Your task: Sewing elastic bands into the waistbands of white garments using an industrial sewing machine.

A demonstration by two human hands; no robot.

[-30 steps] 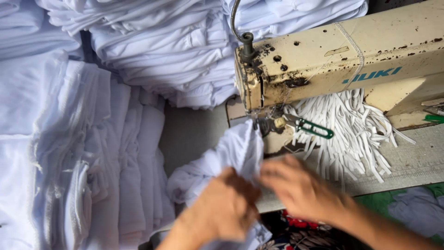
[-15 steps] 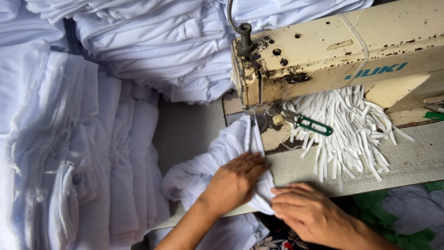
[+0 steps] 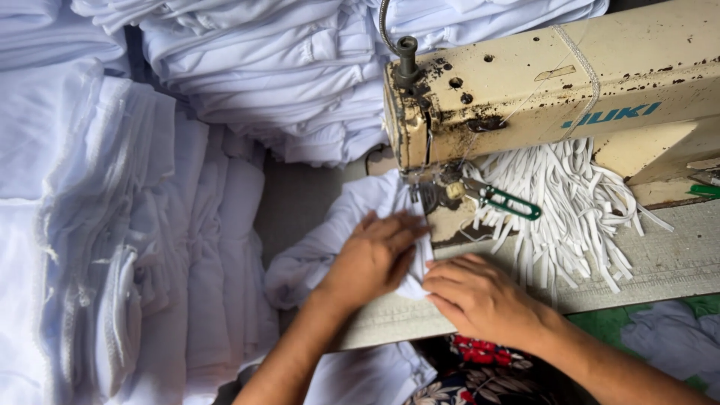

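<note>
We see the left hand [image 3: 373, 259] lying flat, fingers spread and pressing the white cloth [image 3: 352, 225] down just before the sewing machine [image 3: 555, 90] needle. The right hand [image 3: 480, 300] rests beside it, fingers curled; it seems to pinch the cloth's edge, though we cannot be sure. White strips [image 3: 562, 217] lie on the worn table [image 3: 660, 262]; folded white stacks [image 3: 150, 247] stand alongside.
</note>
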